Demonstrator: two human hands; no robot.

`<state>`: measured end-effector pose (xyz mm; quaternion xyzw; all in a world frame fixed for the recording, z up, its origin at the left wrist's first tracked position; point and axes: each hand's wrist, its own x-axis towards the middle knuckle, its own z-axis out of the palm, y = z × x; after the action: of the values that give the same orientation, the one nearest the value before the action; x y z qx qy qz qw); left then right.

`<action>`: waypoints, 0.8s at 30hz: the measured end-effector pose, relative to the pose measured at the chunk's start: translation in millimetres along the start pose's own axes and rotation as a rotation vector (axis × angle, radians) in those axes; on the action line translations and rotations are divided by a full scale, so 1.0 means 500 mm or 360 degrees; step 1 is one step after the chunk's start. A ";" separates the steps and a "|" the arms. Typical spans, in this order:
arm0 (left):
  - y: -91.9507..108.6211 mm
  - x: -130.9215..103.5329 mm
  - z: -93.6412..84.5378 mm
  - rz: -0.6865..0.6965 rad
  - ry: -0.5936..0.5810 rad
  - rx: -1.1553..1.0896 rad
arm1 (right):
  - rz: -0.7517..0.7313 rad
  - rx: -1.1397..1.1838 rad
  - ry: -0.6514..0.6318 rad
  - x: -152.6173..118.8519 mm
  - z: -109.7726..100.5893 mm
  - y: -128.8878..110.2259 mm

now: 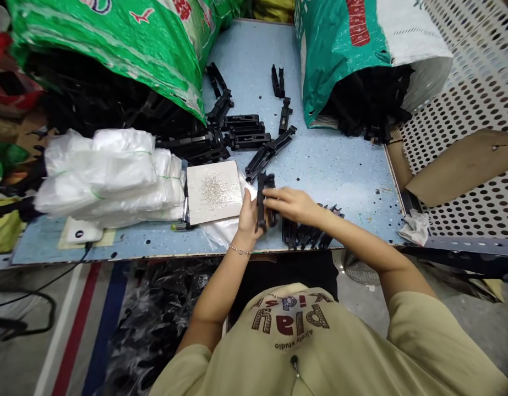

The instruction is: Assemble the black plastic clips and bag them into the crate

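- The left hand [247, 219], near the middle of the frame, was gripping a black part [261, 202], its thumb along the part's left side.
- The right hand [293, 204] came in from the right of the frame with its fingers on the part's right side; the blur there was too strong to tell whether they were closed around it.
- That black part stood nearly upright in the frame, over the near edge of the blue speckled tabletop [344, 176].
- Just below the right hand, a row of black pieces [309, 234] lay side by side along that edge.
- Left of the hands sat a white board [194, 209] with small shiny bits [216, 190] scattered over its middle (too tiny to make out singly).
- Bundled clear bags [109, 170] were heaped at the left of the frame, above a white device [83, 231] with a black cable.
- More black pieces [246, 132] lay stacked in the upper middle, near the mouth of a green sack [117, 60] at the upper left.
- A teal and white sack [332, 49], upper right, gaped open on dark pieces inside.
- A crumpled tissue [414, 226] lay by the right end of the tabletop.
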<state>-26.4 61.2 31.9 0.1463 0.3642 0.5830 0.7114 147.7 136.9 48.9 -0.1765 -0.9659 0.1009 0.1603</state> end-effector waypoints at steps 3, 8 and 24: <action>0.018 -0.013 0.042 0.0110 -0.0064 0.0090 | 0.0009 0.0201 0.0263 -0.040 -0.021 -0.054; 0.014 -0.064 0.082 0.0306 -0.0029 0.0505 | 0.0565 0.0211 0.0310 -0.047 -0.080 -0.042; 0.030 -0.074 0.062 0.0513 0.0163 0.0636 | 0.0757 0.0890 -0.0346 -0.041 -0.047 -0.141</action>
<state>-18.0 37.4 75.8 0.3104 0.4798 0.6120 0.5468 152.0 67.9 82.9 -0.3335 -0.8445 0.4130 0.0709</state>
